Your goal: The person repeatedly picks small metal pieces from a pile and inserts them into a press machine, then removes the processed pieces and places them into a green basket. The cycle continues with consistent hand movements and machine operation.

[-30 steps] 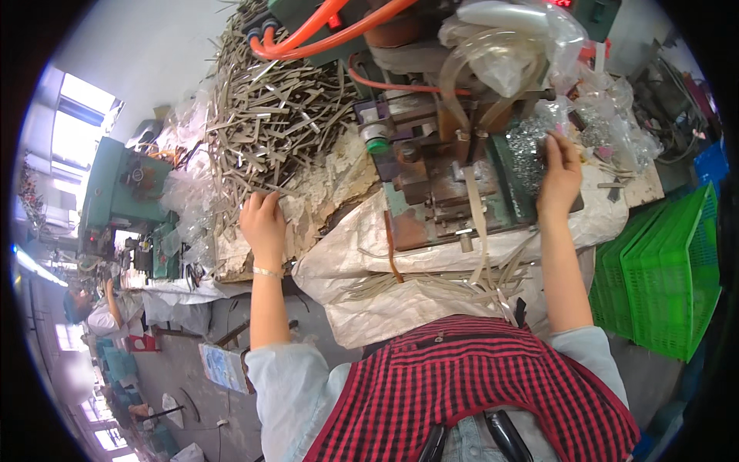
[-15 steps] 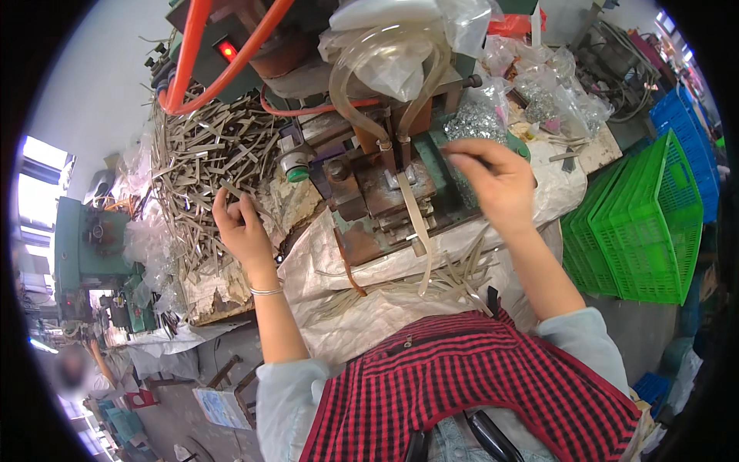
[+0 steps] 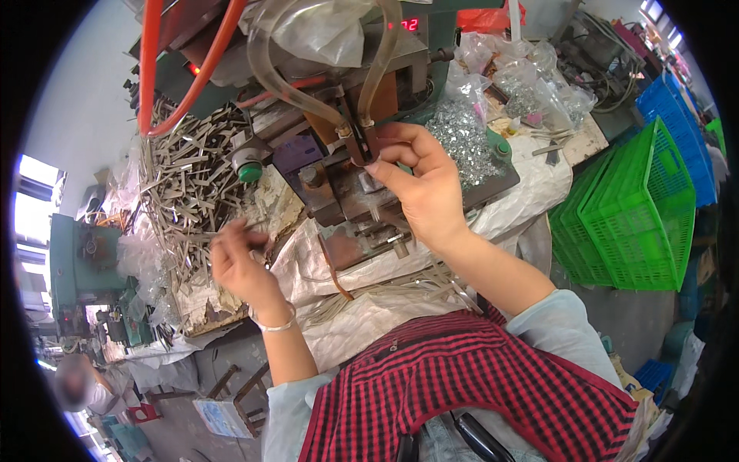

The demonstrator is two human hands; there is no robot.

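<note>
Press [image 3: 323, 202] mid-bench [image 3: 202, 302]. Strip pile [image 3: 192, 165] left of it; heap of small pieces [image 3: 466, 146] right. Plastic bags [image 3: 539, 77] farther right. Sheet [image 3: 531, 173] along near edge, loose strips [image 3: 346, 302] on it. Crates [image 3: 623, 219] right of bench. Second machine [image 3: 83, 258] far left. Right hand [image 3: 429, 189] at press; left hand [image 3: 242, 269] on near side of strip pile.

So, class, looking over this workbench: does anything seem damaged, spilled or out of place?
Yes. The bench top looks damaged: its surface is ragged and flaking beside the heap of thin strips. More loose strips lie scattered on the creased white sheet near the checked apron, apart from that heap, so they look stray.
</note>
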